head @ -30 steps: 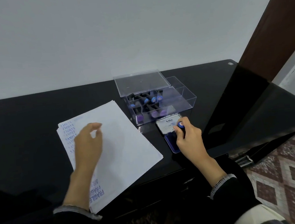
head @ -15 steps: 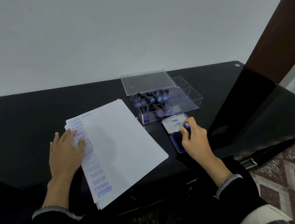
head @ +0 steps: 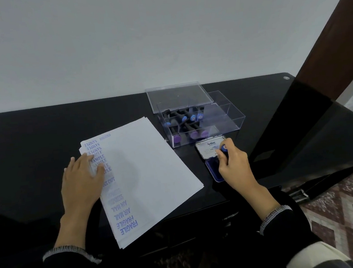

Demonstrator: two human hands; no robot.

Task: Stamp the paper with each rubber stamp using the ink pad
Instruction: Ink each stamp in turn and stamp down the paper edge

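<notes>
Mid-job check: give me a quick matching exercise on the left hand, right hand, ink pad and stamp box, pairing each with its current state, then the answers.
Things:
1. left hand
2. right hand
3. ink pad
4. clear stamp box

States:
A. lid open, blue pad exposed, right of the paper
B. lies flat on the sheet's left edge, over the SAMPLE prints
C. grips a blue-topped stamp over the pad
D. stands behind the ink pad, its lid resting on the back rim, stamps lying inside

Pairs: 1-B, 2-C, 3-A, 4-D
</notes>
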